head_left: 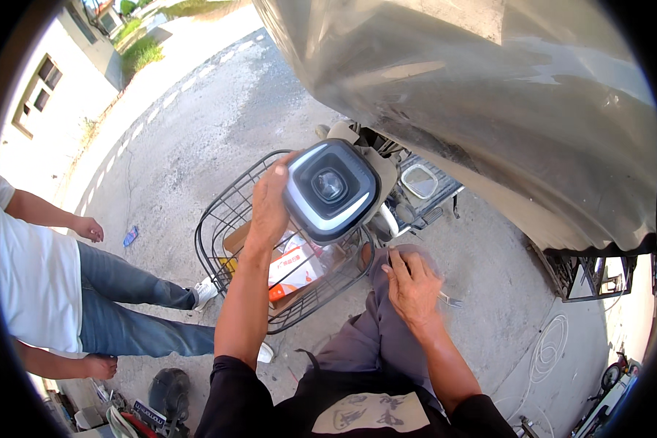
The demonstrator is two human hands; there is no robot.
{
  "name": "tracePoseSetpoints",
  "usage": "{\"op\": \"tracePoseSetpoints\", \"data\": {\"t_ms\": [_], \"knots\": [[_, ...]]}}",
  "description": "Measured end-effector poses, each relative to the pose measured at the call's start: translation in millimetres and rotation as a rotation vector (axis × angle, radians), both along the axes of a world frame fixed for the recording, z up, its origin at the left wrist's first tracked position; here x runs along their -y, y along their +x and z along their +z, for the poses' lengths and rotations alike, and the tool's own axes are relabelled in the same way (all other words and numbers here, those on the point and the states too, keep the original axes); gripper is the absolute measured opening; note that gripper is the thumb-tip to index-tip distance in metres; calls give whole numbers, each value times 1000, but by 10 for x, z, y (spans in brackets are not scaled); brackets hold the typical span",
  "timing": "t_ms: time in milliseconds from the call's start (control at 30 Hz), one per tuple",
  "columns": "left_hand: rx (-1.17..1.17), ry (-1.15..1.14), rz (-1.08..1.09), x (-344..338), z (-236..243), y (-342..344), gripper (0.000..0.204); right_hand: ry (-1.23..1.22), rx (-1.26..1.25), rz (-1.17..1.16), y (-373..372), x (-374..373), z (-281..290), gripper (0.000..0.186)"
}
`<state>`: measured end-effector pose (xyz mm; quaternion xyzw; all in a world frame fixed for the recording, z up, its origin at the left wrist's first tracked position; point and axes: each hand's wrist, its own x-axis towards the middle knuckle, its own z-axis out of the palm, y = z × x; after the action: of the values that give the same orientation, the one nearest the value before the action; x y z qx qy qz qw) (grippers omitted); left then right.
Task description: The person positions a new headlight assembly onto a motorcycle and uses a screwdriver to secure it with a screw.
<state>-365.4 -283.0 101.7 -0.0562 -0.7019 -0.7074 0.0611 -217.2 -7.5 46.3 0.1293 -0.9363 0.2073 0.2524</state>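
My left hand [269, 206] grips the left side of a square scooter headlight [331, 190] with a dark lens and a pale ring, holding it up against the front of the vehicle. My right hand [413, 286] rests on my grey-trousered knee and pinches a thin dark tool whose metal tip [450, 298] sticks out to the right. Under the headlight hangs a black wire basket [226, 219] with an orange-and-white box [293, 269] and cardboard inside.
A large grey canopy or vehicle cover [489, 95] fills the upper right. A person in a white shirt and jeans [66, 292] stands at the left. A small blue object [130, 236] lies on the concrete. White cable coils [549, 349] lie at the lower right.
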Motion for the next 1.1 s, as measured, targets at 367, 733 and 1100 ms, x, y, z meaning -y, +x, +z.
{"op": "tracePoseSetpoints", "data": {"t_ms": [367,733,1100], "knots": [[73,-33,17,-3,86,8,83,53,89,124,-21,-79,-512,44],[73,179,43,-20,-11,-68,51,39,134,100,-167,-38,-520,39],[-45,225,65,-9,-198,-116,40,119,166,111,-101,31,-560,36]]}}
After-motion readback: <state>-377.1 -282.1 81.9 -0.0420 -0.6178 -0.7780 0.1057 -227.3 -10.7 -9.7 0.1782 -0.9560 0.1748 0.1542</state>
